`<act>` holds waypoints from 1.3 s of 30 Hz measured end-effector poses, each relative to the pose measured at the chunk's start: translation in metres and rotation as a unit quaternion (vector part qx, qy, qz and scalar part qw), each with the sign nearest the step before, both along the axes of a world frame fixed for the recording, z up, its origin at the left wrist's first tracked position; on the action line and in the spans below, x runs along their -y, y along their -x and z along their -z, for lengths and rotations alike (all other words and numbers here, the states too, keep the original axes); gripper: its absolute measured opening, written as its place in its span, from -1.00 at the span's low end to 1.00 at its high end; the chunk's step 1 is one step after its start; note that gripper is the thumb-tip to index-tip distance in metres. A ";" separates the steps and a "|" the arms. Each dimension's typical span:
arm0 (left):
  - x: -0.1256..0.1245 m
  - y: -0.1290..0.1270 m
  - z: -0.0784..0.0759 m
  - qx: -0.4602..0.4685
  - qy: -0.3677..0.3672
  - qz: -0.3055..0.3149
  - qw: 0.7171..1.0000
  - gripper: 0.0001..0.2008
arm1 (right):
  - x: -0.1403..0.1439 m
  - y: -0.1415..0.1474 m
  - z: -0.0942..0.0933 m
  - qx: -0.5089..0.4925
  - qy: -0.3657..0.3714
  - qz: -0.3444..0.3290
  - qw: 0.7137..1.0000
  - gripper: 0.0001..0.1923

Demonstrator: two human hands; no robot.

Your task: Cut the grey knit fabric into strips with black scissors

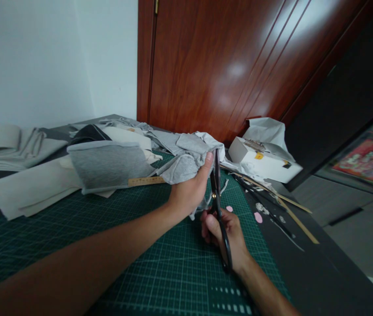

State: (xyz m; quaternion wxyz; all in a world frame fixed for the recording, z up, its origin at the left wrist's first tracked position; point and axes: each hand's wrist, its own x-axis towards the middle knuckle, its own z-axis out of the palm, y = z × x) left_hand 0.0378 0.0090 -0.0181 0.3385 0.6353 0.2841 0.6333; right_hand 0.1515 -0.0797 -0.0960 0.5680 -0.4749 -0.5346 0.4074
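**Cutting grey cloth**

Far left lie folded cloths (15,147). On the green mat (140,259), the left hand (189,191) has its grip clamped on grey cloth (182,162). Just right, the right hand (227,235) grips black scissors (217,197), blades up by the cloth. A white box (265,162) sits far right.

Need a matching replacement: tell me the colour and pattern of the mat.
Dark green mat with a pale grid of lines, clearest in the head view.

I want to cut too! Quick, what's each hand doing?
Left hand: closed, holding the grey fabric.
Right hand: closed around the black scissors, blades pointing up beside the fabric.
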 end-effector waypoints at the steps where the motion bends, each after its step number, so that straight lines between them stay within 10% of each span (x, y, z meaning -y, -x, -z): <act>1: 0.000 0.000 0.000 -0.001 -0.005 -0.002 1.000 -0.68 | 0.000 0.000 0.000 0.001 0.000 0.002 1.000 -0.56; 39: 0.004 -0.001 -0.004 0.011 -0.015 -0.012 1.000 -0.69 | 0.003 0.008 -0.006 0.054 0.023 0.109 0.992 -0.46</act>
